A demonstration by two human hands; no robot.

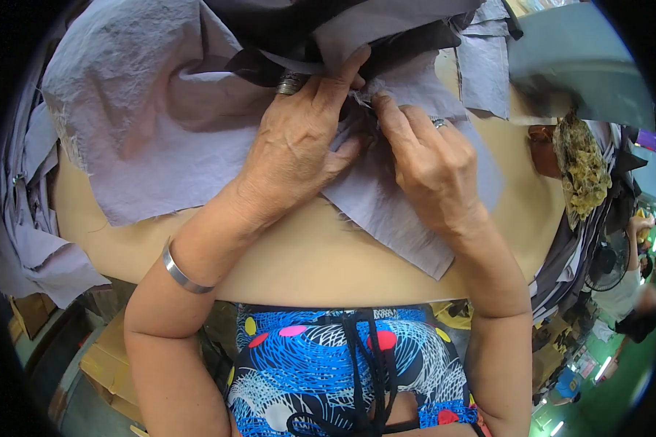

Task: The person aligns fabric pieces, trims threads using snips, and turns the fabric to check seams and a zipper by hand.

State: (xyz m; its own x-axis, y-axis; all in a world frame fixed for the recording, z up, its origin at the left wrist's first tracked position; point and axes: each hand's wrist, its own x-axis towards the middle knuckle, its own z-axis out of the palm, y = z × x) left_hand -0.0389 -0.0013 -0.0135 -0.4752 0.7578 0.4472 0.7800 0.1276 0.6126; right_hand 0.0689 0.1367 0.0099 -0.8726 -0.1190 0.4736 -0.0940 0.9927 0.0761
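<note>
Pale grey-mauve fabric (153,131) with frayed edges spreads over the tan tabletop, with darker grey cloth lying across it at the top. My left hand (291,146), wearing a wide ring, holds a bunched part of the fabric, its thumb low and its index finger stretched towards the upper right. Close beside it, my right hand (430,156) is closed in a pinch at a gathered, frayed spot. A thin dark sliver shows at the right fingertips; its kind is too small to tell. The fingers partly hide the spot between the hands.
The tan table (284,269) ends just before my body. More grey cloth (40,247) hangs at the left edge. A grey-green machine-like housing (579,65) stands at the upper right, near a yellowish ruffled bundle (583,171). A fan (608,258) and another person are farther right.
</note>
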